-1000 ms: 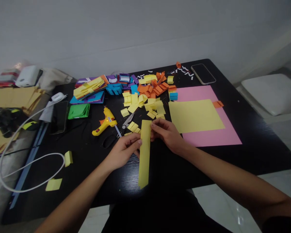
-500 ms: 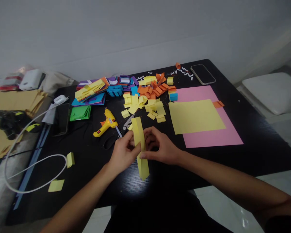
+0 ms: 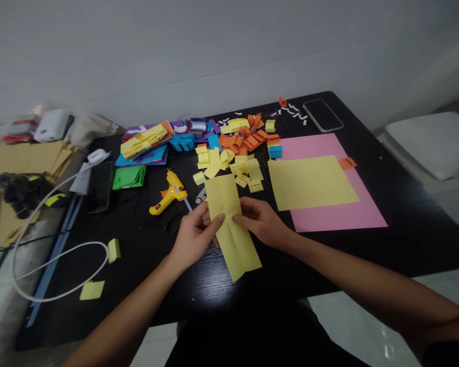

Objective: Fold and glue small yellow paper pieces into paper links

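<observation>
Between my hands, above the front of the table, is a strip of yellow paper [image 3: 231, 234] with creases along its length. My left hand [image 3: 196, 232] pinches its left edge, thumb on top and fingers beneath. On the opposite edge, my right hand [image 3: 262, 223] holds the paper the same way, its fingers partly hidden behind it. Just past the strip's far end lie small folded yellow paper pieces [image 3: 214, 159]. A pair of scissors [image 3: 201, 196] is partly covered by the strip and my left hand. Left of these rests a yellow glue gun [image 3: 170, 192].
A yellow sheet [image 3: 313, 182] lies over a pink sheet [image 3: 340, 220] on the right. Folded orange pieces [image 3: 245, 140], paper bundles [image 3: 145, 142] and a green stack [image 3: 129, 177] sit farther back. Phones [image 3: 323, 115] and a white cable [image 3: 67, 252] are also on the black table [image 3: 405, 229].
The yellow strip, folded narrow before, is now opened out wider and flatter. My hands have moved slightly apart, with the thumbs on its upper face.
</observation>
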The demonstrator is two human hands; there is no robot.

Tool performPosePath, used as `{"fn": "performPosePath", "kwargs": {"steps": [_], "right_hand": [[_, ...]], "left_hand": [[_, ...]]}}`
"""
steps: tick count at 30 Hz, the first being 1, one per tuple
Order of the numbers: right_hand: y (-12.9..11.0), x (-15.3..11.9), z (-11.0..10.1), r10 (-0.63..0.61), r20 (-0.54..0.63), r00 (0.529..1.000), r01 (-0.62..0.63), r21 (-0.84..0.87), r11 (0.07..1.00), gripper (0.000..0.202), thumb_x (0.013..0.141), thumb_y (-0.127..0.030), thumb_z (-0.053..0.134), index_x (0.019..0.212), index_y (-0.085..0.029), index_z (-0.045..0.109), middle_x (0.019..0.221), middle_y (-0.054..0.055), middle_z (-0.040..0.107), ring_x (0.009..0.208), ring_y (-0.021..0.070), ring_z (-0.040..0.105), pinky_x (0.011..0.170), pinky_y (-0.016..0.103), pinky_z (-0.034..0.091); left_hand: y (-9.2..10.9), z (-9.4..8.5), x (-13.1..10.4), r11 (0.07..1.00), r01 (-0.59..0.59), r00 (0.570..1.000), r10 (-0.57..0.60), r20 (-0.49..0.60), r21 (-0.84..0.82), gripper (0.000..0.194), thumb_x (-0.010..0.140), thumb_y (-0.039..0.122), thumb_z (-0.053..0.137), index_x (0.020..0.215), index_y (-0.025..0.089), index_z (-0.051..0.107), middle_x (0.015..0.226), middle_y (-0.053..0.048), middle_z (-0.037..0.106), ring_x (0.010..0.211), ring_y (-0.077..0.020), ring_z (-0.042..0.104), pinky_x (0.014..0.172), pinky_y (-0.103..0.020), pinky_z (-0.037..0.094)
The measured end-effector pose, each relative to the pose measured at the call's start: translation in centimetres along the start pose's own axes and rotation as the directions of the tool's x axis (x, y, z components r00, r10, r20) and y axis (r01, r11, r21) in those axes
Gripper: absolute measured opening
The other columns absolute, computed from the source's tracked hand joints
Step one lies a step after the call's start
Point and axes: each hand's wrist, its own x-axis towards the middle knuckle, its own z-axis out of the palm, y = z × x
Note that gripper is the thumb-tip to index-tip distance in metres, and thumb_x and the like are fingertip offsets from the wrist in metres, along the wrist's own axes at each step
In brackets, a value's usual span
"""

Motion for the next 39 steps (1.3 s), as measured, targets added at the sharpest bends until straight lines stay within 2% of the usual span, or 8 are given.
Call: {"fn": "performPosePath", "kwargs": {"steps": [11, 15, 17, 21, 25, 28, 33, 39], "right_hand": [[-0.9, 0.3, -0.5, 0.157, -0.075, 0.985, -0.147, 0.125, 0.981, 0.016, 0.079, -0.031, 0.072, 0.092, -0.022, 0.076, 0.079, -0.001, 0.071, 0.067, 0.013, 0.059, 0.062, 0.025, 0.044], [-0.8, 0.5, -0.3, 0.233, -0.069, 0.97, -0.207, 0.267, 0.941, 0.034, 0.087, -0.051, 0.066, 0.097, -0.02, 0.075, 0.083, 0.003, 0.073, 0.072, 0.0164, 0.064, 0.067, 0.028, 0.047], [-0.6, 0.5, -0.2, 0.245, -0.029, 0.969, -0.226, 0.294, 0.929, 0.047, 0.088, -0.063, 0.062, 0.098, -0.018, 0.073, 0.087, 0.006, 0.074, 0.075, 0.018, 0.065, 0.07, 0.031, 0.05], [-0.5, 0.4, -0.3, 0.139, -0.088, 0.986, -0.135, 0.045, 0.99, 0.042, 0.075, -0.045, 0.085, 0.104, -0.019, 0.07, 0.1, 0.004, 0.074, 0.088, 0.0181, 0.066, 0.079, 0.03, 0.05], [-0.3, 0.4, -0.6, 0.065, -0.127, 0.99, -0.08, -0.114, 0.99, 0.033, 0.077, -0.043, 0.082, 0.097, -0.019, 0.07, 0.094, 0.003, 0.073, 0.087, 0.0192, 0.066, 0.079, 0.031, 0.051], [-0.1, 0.4, -0.6, 0.051, -0.122, 0.991, -0.074, -0.197, 0.978, 0.028, 0.079, -0.041, 0.08, 0.092, -0.018, 0.072, 0.088, 0.002, 0.072, 0.082, 0.0192, 0.066, 0.073, 0.031, 0.05], [0.3, 0.3, -0.3, 0.011, -0.103, 0.995, -0.031, -0.198, 0.98, 0.029, 0.078, -0.039, 0.083, 0.094, -0.018, 0.073, 0.089, 0.003, 0.076, 0.084, 0.0201, 0.069, 0.077, 0.031, 0.052], [0.3, 0.3, -0.2, 0.032, -0.096, 0.995, -0.053, -0.218, 0.974, 0.029, 0.084, -0.041, 0.078, 0.101, -0.018, 0.071, 0.084, 0.003, 0.077, 0.08, 0.0202, 0.071, 0.074, 0.032, 0.053]], "left_hand": [[1.3, -1.1, 0.2, 0.999, -0.005, 0.985, 0.013, 0.17, -0.049, 0.02, 0.094, 0.024, 0.064, 0.107, 0.016, 0.078, 0.074, -0.002, 0.07, 0.054, -0.0123, 0.067, 0.051, -0.022, 0.057], [1.0, -1.4, 0.2, 0.981, -0.176, 0.98, 0.167, 0.108, 0.078, 0.029, 0.094, 0.014, 0.059, 0.115, 0.02, 0.078, 0.092, -0.004, 0.069, 0.059, -0.0102, 0.067, 0.057, -0.024, 0.057], [0.9, -1.8, 0.2, 0.922, -0.311, 0.95, 0.303, 0.07, 0.231, 0.034, 0.093, 0.011, 0.059, 0.119, 0.022, 0.077, 0.107, -0.007, 0.069, 0.07, -0.0122, 0.069, 0.063, -0.026, 0.057], [1.0, -2.7, 0.3, 0.783, -0.437, 0.888, 0.455, 0.073, 0.443, 0.035, 0.091, 0.012, 0.062, 0.121, 0.023, 0.077, 0.114, -0.009, 0.071, 0.103, -0.0219, 0.068, 0.084, -0.032, 0.056], [1.1, -2.9, 0.3, 0.92, -0.284, 0.956, 0.292, 0.011, 0.272, 0.035, 0.096, 0.027, 0.063, 0.129, 0.024, 0.071, 0.117, -0.008, 0.071, 0.096, -0.0204, 0.068, 0.076, -0.028, 0.055], [1.2, -2.6, 0.3, 0.995, -0.095, 0.995, 0.096, -0.04, 0.042, 0.038, 0.099, 0.038, 0.059, 0.133, 0.023, 0.067, 0.118, -0.009, 0.073, 0.105, -0.0234, 0.068, 0.085, -0.031, 0.054], [1.2, -1.9, 0.8, 0.993, 0.115, 0.993, -0.115, 0.006, 0.007, 0.037, 0.088, 0.048, 0.074, 0.104, 0.015, 0.075, 0.086, -0.006, 0.074, 0.076, -0.0187, 0.066, 0.067, -0.026, 0.051], [1.2, -1.4, 1.1, 0.986, 0.169, 0.985, -0.169, -0.044, -0.007, 0.041, 0.076, 0.053, 0.082, 0.077, 0.015, 0.07, 0.065, 0.0, 0.066, 0.059, -0.013, 0.057, 0.057, -0.022, 0.045]]}}
